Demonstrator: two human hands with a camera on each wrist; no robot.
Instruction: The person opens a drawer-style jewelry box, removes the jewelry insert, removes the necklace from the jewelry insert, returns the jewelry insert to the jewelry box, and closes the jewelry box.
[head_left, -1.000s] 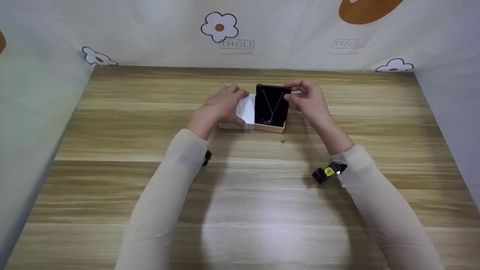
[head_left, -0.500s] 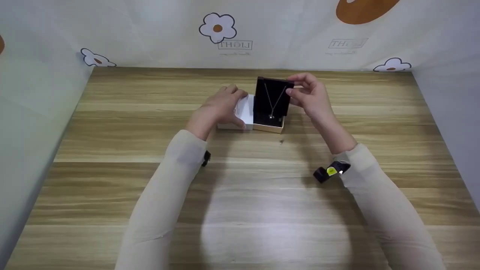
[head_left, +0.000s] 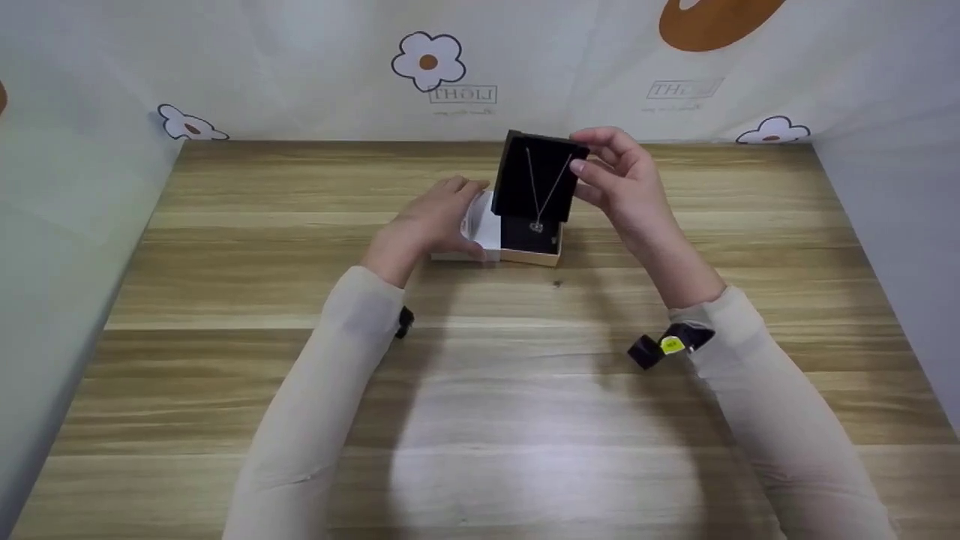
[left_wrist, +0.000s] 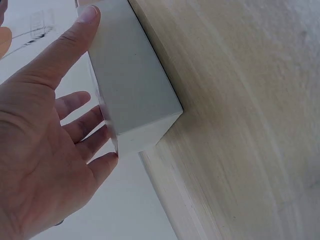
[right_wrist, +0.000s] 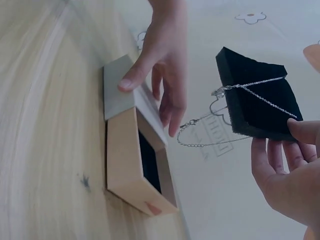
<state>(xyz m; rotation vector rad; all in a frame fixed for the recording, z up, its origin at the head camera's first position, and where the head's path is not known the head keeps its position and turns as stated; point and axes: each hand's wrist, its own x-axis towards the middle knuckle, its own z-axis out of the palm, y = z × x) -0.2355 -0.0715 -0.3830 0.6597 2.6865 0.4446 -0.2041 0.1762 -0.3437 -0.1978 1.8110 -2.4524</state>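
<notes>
A small jewelry box lies on the table, its pale tray (right_wrist: 122, 150) partly out of the white sleeve (left_wrist: 132, 70). My left hand (head_left: 427, 217) holds the sleeve from above, thumb on the front side and fingers reaching over the top. Above the tray, my right hand (head_left: 622, 176) pinches a black foam insert (right_wrist: 265, 107) by its right edge, thumb on the face and fingers behind. The insert is tilted up. A silver necklace (right_wrist: 270, 102) crosses its face, pendant at the lower edge. In the right wrist view, the clasp end of the chain hangs loose behind it. Dark lining shows inside the tray.
The wood-grain table (head_left: 300, 375) spreads in front of the box. A pale curtain (head_left: 300, 67) with printed flowers stands behind its back edge and along both sides. A small dark mark (head_left: 556, 283) sits on the table just in front of the tray.
My right hand has raised the foam insert with the necklace up out of the tray, exposing the tray's inside. My left hand has stayed on the sleeve.
</notes>
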